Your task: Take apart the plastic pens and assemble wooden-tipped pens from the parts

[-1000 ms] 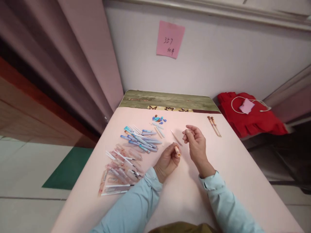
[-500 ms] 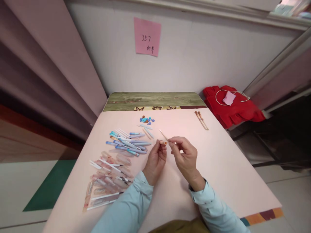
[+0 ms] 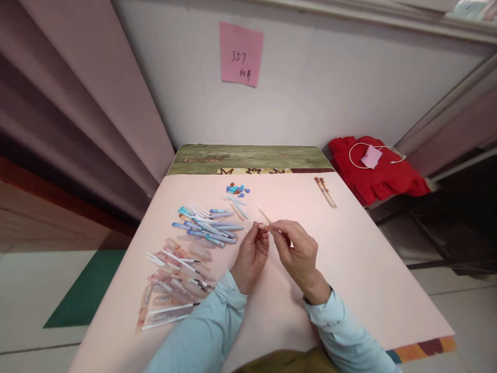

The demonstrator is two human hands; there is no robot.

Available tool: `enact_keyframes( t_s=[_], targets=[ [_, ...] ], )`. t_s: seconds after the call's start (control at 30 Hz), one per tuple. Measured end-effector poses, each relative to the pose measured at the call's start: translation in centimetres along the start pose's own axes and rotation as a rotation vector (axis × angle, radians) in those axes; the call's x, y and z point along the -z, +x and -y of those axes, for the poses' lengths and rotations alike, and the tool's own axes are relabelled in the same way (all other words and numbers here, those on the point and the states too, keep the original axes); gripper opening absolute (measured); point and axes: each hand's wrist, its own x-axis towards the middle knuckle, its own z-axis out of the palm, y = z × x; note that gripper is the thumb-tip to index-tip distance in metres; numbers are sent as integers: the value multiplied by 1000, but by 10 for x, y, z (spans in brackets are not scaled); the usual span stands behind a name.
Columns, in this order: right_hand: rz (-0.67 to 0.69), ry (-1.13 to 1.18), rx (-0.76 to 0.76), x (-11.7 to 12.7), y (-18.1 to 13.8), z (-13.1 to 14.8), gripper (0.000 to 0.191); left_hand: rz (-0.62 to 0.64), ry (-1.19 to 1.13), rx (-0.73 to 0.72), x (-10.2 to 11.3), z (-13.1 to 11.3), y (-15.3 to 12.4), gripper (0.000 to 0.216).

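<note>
My left hand (image 3: 251, 257) pinches a short, pale pen piece (image 3: 264, 227) with an orange-brown end between thumb and fingers. Close beside it, my right hand (image 3: 298, 249) grips a slim, pale pen part (image 3: 264, 213) with a whitish tip, which points up and away to the left. The fingers hide its lower end, and whether the two pieces touch is hard to make out. To the left of my hands lies a pile of blue pen barrels (image 3: 212, 228). Beyond it are small blue and brown pen toppers (image 3: 235, 190) and a few loose pale barrels (image 3: 237, 211).
Clear pinkish wrappers and white refills (image 3: 178, 280) spread over the near left of the pale tabletop (image 3: 368, 290). Two cream pens with brown tops (image 3: 325, 192) lie at the back right. A red cloth (image 3: 373, 176) with a white cable sits beyond the table's right edge.
The orange-brown end of the piece in my left hand has turned slightly, and my right fingers have come closer to it. The view has shifted a little.
</note>
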Motion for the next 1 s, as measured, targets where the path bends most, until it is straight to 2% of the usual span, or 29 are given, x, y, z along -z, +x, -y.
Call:
enact_keyframes(
  t_s=[0.3,0.4,0.5,0.57,0.67,0.8,1.0],
  targets=[
    [19,-32,26,-1,-2,1,26,-29,5,27,1,0,0,18],
    [-28,16,-71,0,-3,2,27,-29,11,26,-2,-1,-2,19],
    [-123,62,-237,0,-4,-5,20,-31,54,39,-8,0,-7,20],
    [-148,92,-354,-3,-6,-13,17,11,114,83,-11,1,-13,18],
    [-44,99,-428,-11,-9,-27,14,161,268,160,-13,6,-24,15],
    [166,109,-364,-27,-11,-41,13,377,430,256,-12,11,-35,28],
    [397,120,-294,-47,-6,-51,10,396,413,234,-15,7,-37,29]
  ],
)
